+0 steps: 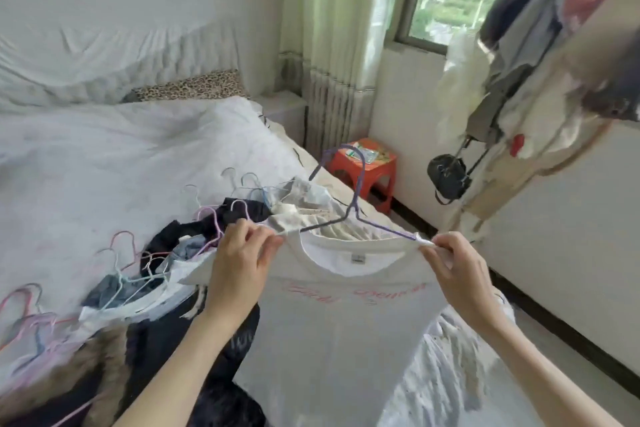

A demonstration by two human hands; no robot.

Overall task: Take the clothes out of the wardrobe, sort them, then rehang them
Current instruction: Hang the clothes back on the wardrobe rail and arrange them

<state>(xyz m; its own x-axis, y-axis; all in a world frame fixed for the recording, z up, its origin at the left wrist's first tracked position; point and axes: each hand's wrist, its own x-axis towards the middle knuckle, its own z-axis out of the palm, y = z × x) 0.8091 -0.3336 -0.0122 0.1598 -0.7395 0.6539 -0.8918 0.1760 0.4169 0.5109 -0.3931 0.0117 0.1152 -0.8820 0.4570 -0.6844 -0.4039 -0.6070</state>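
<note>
Left hand [239,253] pinching one shoulder of white pink-lettered cotton T-shirt [346,340] | right hand [450,267] pinching other shoulder | purple wire hanger [356,198] inside neckline | held above white-sheeted bed [121,156], beside heap of hangered clothes [145,274]

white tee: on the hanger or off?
On. The purple hanger has both arms inside the neck of the white T-shirt; left hand and right hand pinch its shoulders.
</note>
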